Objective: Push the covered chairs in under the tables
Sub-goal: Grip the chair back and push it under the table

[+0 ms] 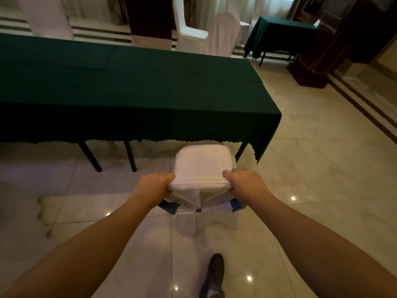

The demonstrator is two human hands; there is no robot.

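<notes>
A chair in a white cover [202,164] stands in front of me, facing a long table under a dark green cloth [129,87]. Its seat front reaches just under the cloth's scalloped hem near the table's right end. My left hand [153,186] grips the left top corner of the chair's backrest, fingers curled over the edge. My right hand [245,181] grips the right top corner the same way. Blue fabric shows under the cover at the back of the chair.
Black table legs [90,155] stand left of the chair. More white-covered chairs [223,33] stand beyond the table, and a smaller green-clothed table [279,33] sits at the back right. A dark wooden pillar base [311,69] is at right. My shoe [214,274] is on the glossy tiled floor.
</notes>
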